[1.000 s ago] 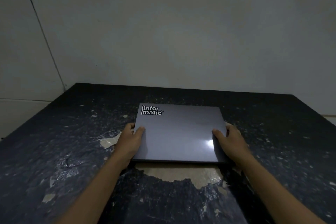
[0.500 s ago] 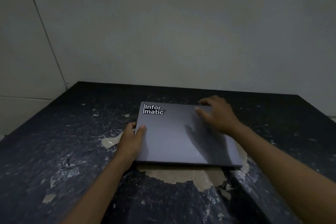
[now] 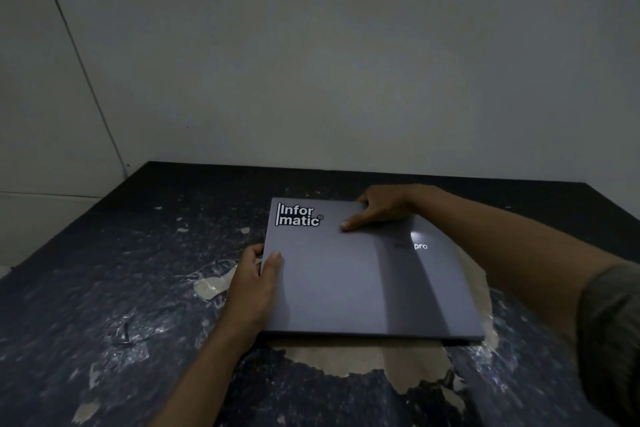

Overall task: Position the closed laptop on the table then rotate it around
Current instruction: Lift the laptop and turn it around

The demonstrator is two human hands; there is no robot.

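A closed grey laptop lies flat on the dark table, with a white "Informatic" sticker at its far left corner. My left hand grips the laptop's left edge, thumb on the lid and fingers under the side. My right hand reaches across to the far edge, thumb pressed on the lid and fingers curled over the back rim. My right forearm crosses above the laptop's right side and casts a shadow on the lid.
The table's dark covering is torn and peeling, with a pale bare patch under the laptop's near edge. A plain wall stands directly behind the table's far edge. The table's left edge runs diagonally at left.
My right hand left the laptop's right edge and moved up to its far edge. The laptop has turned slightly, near right corner swinging outward. My left hand has stayed on the left edge.
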